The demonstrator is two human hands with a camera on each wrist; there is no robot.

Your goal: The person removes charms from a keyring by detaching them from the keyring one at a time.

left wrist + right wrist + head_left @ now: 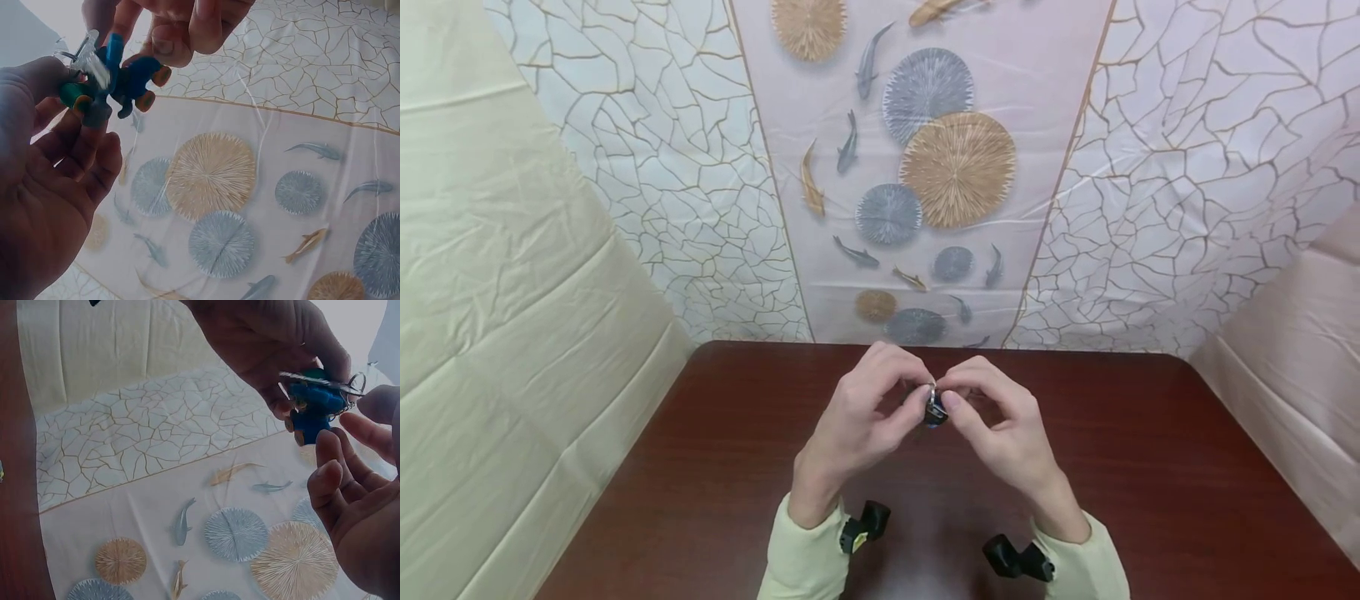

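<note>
Over the table, both hands meet at a small keychain (935,413) with a blue and green toy figure (310,428) that has orange paw-like ends. My left hand (868,408) grips the figure's body between thumb and fingers. A flat shiny metal piece (319,380) lies along the figure, and beside it in the right wrist view is a thin metal ring (364,383). My right hand (1006,425) pinches at the ring end with thumb and index finger, its other fingers loosely bent. The fingertips partly hide the exact grip.
Below the hands is a dark red-brown table (715,483). A patterned cloth (955,167) with fish and round shapes hangs behind it, with pale drapes (512,292) at the sides. Black wrist cameras (874,518) are strapped over the light sleeves.
</note>
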